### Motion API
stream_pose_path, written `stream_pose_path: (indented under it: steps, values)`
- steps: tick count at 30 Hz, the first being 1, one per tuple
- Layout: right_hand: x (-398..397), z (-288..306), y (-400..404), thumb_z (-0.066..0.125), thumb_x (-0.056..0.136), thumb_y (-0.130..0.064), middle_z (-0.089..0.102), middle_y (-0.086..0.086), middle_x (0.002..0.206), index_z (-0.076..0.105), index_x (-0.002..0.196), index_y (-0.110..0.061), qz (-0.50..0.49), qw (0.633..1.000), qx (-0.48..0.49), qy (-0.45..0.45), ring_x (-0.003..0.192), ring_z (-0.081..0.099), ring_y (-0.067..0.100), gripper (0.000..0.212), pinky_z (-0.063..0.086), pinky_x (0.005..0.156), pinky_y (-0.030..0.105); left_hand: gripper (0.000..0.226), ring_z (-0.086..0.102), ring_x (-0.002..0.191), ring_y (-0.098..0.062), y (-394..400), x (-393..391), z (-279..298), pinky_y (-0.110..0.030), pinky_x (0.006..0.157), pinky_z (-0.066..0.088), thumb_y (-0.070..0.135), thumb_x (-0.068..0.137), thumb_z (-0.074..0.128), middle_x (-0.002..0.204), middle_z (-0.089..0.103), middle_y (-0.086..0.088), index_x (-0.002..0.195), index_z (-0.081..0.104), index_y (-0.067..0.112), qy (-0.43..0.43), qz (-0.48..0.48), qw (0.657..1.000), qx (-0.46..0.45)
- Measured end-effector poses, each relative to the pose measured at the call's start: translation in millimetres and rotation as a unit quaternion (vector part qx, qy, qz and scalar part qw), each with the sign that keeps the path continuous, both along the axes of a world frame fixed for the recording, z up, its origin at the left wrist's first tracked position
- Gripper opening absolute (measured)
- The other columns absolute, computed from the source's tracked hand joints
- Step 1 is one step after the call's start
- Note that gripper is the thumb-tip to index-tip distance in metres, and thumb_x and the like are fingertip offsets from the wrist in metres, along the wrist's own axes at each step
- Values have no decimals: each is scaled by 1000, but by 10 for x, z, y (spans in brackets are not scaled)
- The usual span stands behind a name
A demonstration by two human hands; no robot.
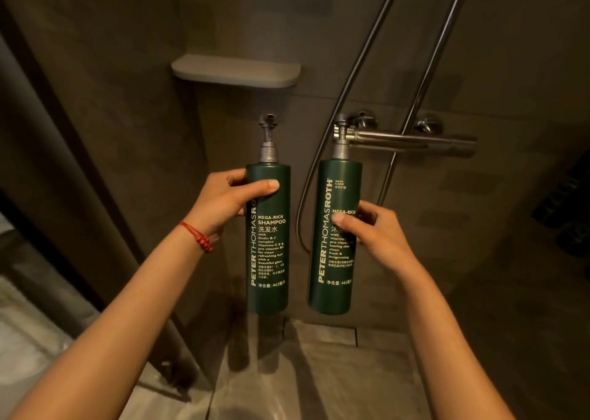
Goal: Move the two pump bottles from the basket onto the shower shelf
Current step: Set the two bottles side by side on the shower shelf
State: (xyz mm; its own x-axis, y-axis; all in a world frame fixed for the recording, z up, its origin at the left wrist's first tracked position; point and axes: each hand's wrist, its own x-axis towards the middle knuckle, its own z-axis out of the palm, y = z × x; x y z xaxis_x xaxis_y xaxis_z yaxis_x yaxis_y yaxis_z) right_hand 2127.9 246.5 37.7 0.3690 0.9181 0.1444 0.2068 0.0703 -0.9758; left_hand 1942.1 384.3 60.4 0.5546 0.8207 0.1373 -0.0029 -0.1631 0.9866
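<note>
The person holds two dark green pump bottles upright in the air, side by side and apart: the left hand [223, 197] has its grip wrapped around the upper part of the shampoo bottle [268, 244], the right hand [376, 231] has its grip closed on the middle of the second bottle [335, 260]. The pale corner shelf [236, 69] sits on the wall above them, with the shower tap [412, 140] behind the second bottle's pump.

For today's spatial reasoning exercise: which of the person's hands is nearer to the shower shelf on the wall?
Left. The left hand, gripping the shampoo bottle, sits below the shower shelf, slightly left. The right hand, holding the other bottle, is lower and off to the right.
</note>
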Motion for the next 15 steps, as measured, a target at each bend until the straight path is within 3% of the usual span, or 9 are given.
stream_pose_path:
  steps: [6,9,15]
  values:
    - [-44,389,366,76,59,-38,72,-17,78,65,91,-27,4,999,47,-21,79,67,4,35,49,61,12,31,68,72,-5,271,-34,438,-21,62,55,41,48,72,70,73,15,74,69,26,-44,-1,997,59]
    - [-73,540,530,74,59,-37,72,-17,79,65,92,-26,-3,997,75,-25,80,67,4,36,49,62,13,31,68,80,-11,405,-60,660,-29,72,55,41,49,73,74,73,14,77,69,27,-51,1,994,101]
    - [-122,824,842,72,61,-37,72,-12,81,66,94,-23,-26,991,124,-40,78,66,2,37,46,59,9,20,66,78,-9,649,-101,1066,-26,74,52,33,56,73,80,69,10,74,67,28,-79,57,983,158]
